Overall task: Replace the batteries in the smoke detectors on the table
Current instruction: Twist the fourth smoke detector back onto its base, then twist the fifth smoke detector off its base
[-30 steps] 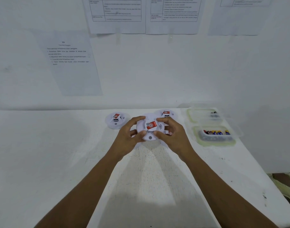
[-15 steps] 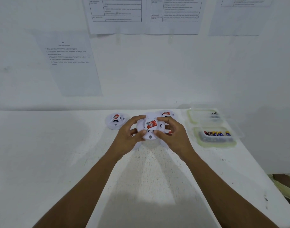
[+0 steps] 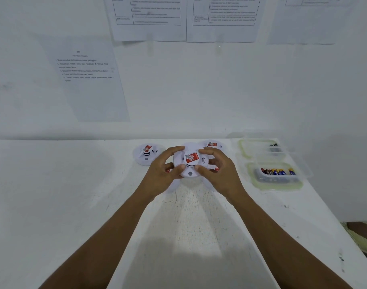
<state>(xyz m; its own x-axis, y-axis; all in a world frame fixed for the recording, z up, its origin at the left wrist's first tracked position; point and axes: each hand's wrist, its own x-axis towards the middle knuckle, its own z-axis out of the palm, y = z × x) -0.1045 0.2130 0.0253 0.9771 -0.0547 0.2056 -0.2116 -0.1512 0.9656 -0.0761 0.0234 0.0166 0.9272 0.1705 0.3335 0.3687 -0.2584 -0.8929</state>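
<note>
Head view is showing both hands meeting over the far middle of the white bench point(image 3: 53, 195). The left hand point(image 3: 161, 174) and the right hand point(image 3: 218, 174) are gripping one round white smoke detector point(image 3: 191, 161) between them. It is being held a little off the bench, with a shadow under it and its red label facing up.

The left fingers point(image 3: 174, 150) are curling over the far rim on their side, and the left thumb is pressing the near rim. The right fingers point(image 3: 207, 152) are doing the same on the other side, so the fingers of both hands are pinching this smoke detector by its edge.

Just to the left of the left fingers, a second smoke detector point(image 3: 146, 155) is lying on the bench, apart from the hand. Just behind the right fingers, a third smoke detector point(image 3: 212, 144) is lying, partly hidden by them.

Well to the right of the right fingers, a clear container point(image 3: 303, 176) is holding a row of batteries point(image 3: 277, 171). Another container point(image 3: 259, 146) is standing behind it. Printed sheets point(image 3: 91, 80) are hanging on the wall point(image 3: 220, 90) beyond the fingers.
</note>
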